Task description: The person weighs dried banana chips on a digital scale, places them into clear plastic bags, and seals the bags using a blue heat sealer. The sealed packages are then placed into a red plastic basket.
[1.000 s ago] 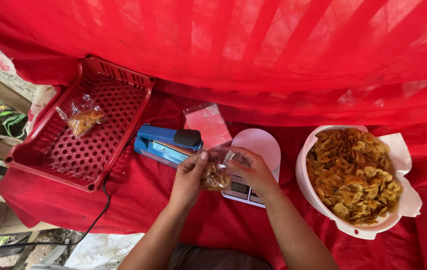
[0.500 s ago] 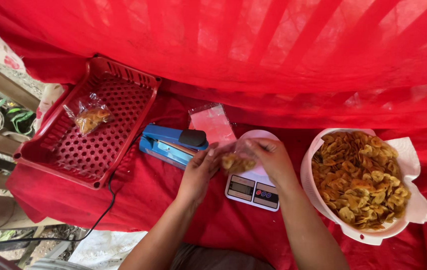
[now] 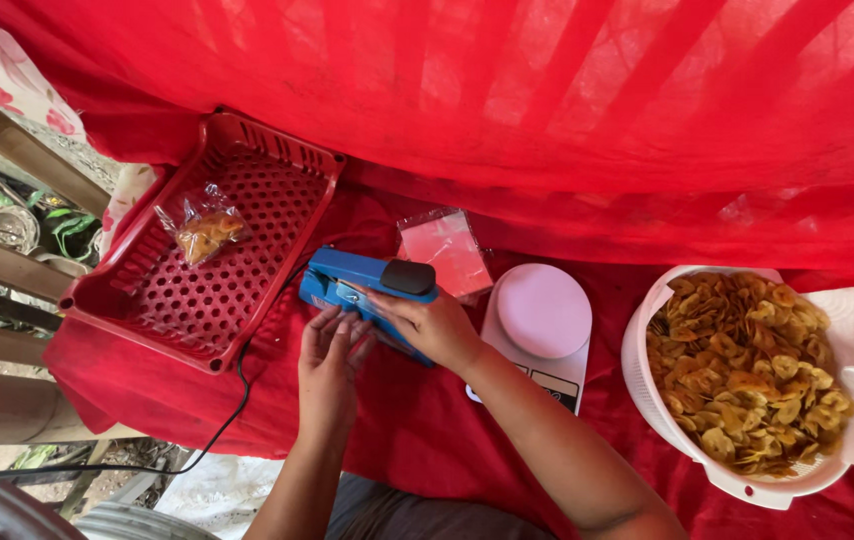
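- Your left hand [image 3: 330,350] lay flat with fingers spread against the near edge of the blue heat sealer [image 3: 367,290].
- Your right hand [image 3: 427,322] pressed on the sealer's arm, fingers curled over it; whether a bag sat inside, I couldn't tell.
- One sealed chip packet [image 3: 202,230] lay in the red tray [image 3: 277,160].
- The white basket [image 3: 647,330] held many unpacked chips.
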